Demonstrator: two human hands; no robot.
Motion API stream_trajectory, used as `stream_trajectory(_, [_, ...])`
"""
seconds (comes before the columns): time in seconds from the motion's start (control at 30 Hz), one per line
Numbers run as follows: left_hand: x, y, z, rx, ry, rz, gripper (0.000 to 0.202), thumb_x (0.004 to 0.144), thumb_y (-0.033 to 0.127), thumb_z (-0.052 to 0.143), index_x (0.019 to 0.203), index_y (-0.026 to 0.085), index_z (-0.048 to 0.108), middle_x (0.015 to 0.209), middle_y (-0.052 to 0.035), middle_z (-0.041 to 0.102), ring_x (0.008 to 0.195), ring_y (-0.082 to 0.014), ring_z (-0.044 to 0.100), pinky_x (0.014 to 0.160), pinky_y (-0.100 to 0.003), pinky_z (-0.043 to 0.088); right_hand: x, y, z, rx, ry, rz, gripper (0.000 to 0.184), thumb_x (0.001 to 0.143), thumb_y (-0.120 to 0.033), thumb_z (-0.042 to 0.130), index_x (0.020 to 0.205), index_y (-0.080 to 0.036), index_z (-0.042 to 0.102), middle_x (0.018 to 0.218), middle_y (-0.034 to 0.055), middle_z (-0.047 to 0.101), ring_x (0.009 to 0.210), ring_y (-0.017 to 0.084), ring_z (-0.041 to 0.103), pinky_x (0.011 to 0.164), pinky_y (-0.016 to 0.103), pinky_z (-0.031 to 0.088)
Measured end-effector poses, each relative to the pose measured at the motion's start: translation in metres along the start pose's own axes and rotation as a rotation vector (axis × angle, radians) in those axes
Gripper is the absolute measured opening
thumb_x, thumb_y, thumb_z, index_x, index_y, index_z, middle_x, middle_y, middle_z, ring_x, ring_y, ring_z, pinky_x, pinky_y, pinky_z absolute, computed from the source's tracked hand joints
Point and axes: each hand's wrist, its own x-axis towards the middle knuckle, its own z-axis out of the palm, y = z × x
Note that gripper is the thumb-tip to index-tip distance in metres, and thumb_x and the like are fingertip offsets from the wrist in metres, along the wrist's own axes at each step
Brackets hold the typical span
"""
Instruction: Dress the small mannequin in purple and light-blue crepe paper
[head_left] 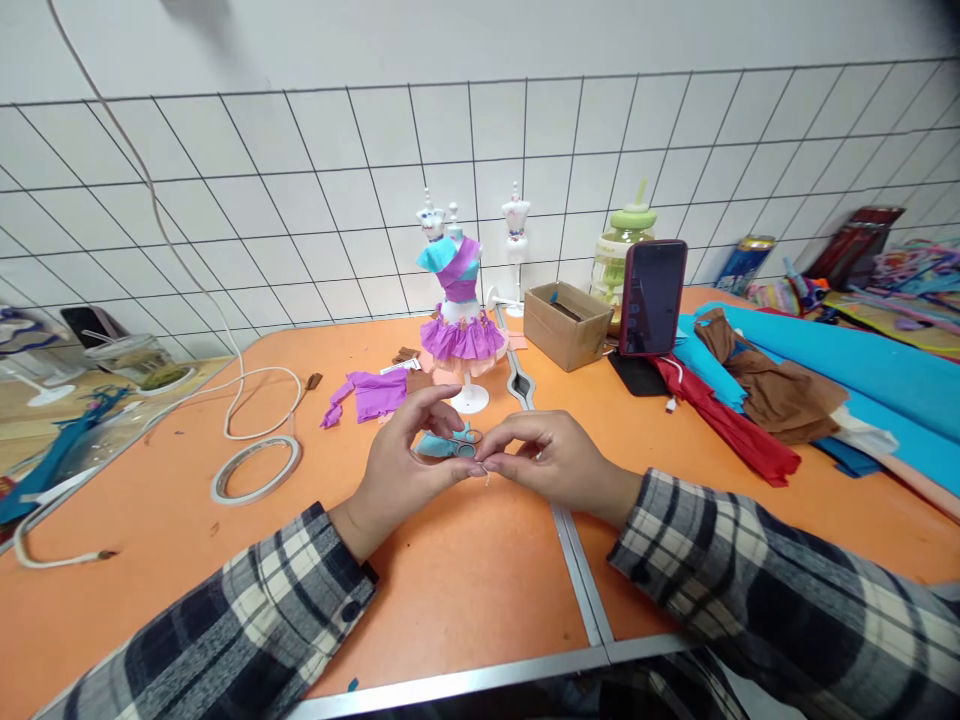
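Note:
My left hand and my right hand meet over the orange table, fingertips pinched together on a tiny pale piece too small to name. Just behind the fingers lie small scissors on a turquoise paper scrap. Beyond them stands a small white mannequin wearing a purple and turquoise crepe-paper dress. A loose purple paper piece lies to its left.
A tape ring and a white cable lie at left. A cardboard box, a propped phone, a green-lidded jar and a second small mannequin stand behind. Blue, red and brown paper sheets cover the right.

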Motion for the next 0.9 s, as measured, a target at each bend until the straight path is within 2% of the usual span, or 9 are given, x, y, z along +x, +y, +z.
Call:
stream_trajectory(0.1, [0.001, 0.004, -0.002, 0.168, 0.010, 0.019, 0.062, 0.061, 0.036, 0.090, 0.116, 0.023, 0.064, 0.083, -0.0006, 0.065, 0.075, -0.0167, 0.060, 0.076, -0.030, 0.048, 0.000, 0.004, -0.003, -0.150, -0.030, -0.101, 0.007, 0.085, -0.022, 0.063, 0.084, -0.021, 0.070, 0.080, 0.0006, 0.071, 0.071, 0.012, 0.064, 0.062, 0.021, 0.050])
stream_trajectory(0.23, [0.001, 0.007, -0.002, 0.275, 0.016, 0.008, 0.047, 0.066, 0.040, 0.086, 0.107, 0.023, 0.069, 0.079, -0.0009, 0.068, 0.072, -0.0174, 0.061, 0.073, -0.030, 0.049, -0.002, 0.009, -0.001, -0.330, 0.035, -0.202, 0.006, 0.081, -0.016, 0.062, 0.082, -0.021, 0.066, 0.079, 0.0004, 0.068, 0.071, 0.012, 0.061, 0.067, 0.023, 0.049])
stream_trajectory(0.43, [0.002, 0.002, 0.000, 0.223, 0.026, -0.061, 0.025, 0.074, 0.034, 0.080, 0.095, 0.021, 0.074, 0.076, -0.0030, 0.072, 0.069, -0.0172, 0.063, 0.068, -0.029, 0.048, 0.002, 0.014, 0.000, -0.193, 0.276, -0.012, 0.004, 0.082, -0.018, 0.061, 0.082, -0.020, 0.064, 0.078, 0.0003, 0.067, 0.068, 0.012, 0.061, 0.058, 0.021, 0.048])
stream_trajectory(0.53, [0.000, 0.001, 0.004, 0.109, -0.132, -0.217, 0.020, 0.078, 0.038, 0.074, 0.074, 0.018, 0.075, 0.070, -0.0048, 0.073, 0.063, -0.0170, 0.063, 0.060, -0.027, 0.047, 0.004, 0.016, -0.003, -0.260, 0.364, -0.009, 0.006, 0.085, -0.021, 0.061, 0.086, -0.020, 0.068, 0.083, 0.0016, 0.070, 0.074, 0.014, 0.064, 0.064, 0.024, 0.049])
stream_trajectory(0.6, [-0.002, 0.002, 0.010, 0.013, -0.244, -0.294, 0.022, 0.080, 0.039, 0.072, 0.074, 0.018, 0.077, 0.068, -0.0051, 0.073, 0.061, -0.0167, 0.063, 0.059, -0.027, 0.048, 0.004, 0.015, -0.005, -0.386, 0.353, -0.040, 0.007, 0.086, -0.020, 0.062, 0.085, -0.021, 0.069, 0.084, 0.0018, 0.071, 0.079, 0.016, 0.064, 0.069, 0.027, 0.048])
stream_trajectory(0.63, [-0.004, 0.002, 0.013, -0.019, -0.256, -0.312, 0.022, 0.080, 0.038, 0.071, 0.082, 0.018, 0.078, 0.069, -0.0049, 0.074, 0.061, -0.0166, 0.064, 0.059, -0.027, 0.049, 0.004, 0.014, -0.005, -0.448, 0.334, -0.053, 0.006, 0.085, -0.020, 0.063, 0.084, -0.021, 0.069, 0.084, 0.0019, 0.070, 0.080, 0.016, 0.064, 0.071, 0.028, 0.047])
stream_trajectory(0.7, [-0.005, 0.002, 0.018, -0.030, -0.195, -0.321, 0.024, 0.083, 0.036, 0.068, 0.096, 0.019, 0.078, 0.073, -0.0043, 0.075, 0.063, -0.0165, 0.065, 0.061, -0.027, 0.051, 0.003, 0.011, -0.004, -0.536, 0.280, -0.060, 0.006, 0.086, -0.020, 0.063, 0.083, -0.020, 0.069, 0.084, 0.0020, 0.070, 0.081, 0.017, 0.064, 0.071, 0.029, 0.045])
stream_trajectory(0.8, [-0.006, 0.001, 0.018, 0.080, -0.119, -0.251, 0.019, 0.086, 0.032, 0.065, 0.095, 0.022, 0.078, 0.076, -0.0030, 0.076, 0.067, -0.0173, 0.067, 0.065, -0.027, 0.051, 0.002, 0.010, -0.002, -0.568, 0.192, -0.059, 0.009, 0.089, -0.022, 0.062, 0.086, -0.020, 0.070, 0.086, 0.0021, 0.070, 0.082, 0.016, 0.063, 0.071, 0.029, 0.043])
stream_trajectory(0.9, [-0.004, -0.002, 0.011, 0.309, -0.148, -0.111, 0.017, 0.088, 0.032, 0.063, 0.090, 0.025, 0.079, 0.079, -0.0023, 0.078, 0.071, -0.0185, 0.069, 0.067, -0.028, 0.048, 0.002, 0.013, -0.002, -0.569, 0.102, -0.074, 0.013, 0.094, -0.023, 0.058, 0.093, -0.021, 0.071, 0.092, 0.0032, 0.070, 0.087, 0.017, 0.063, 0.073, 0.028, 0.043])
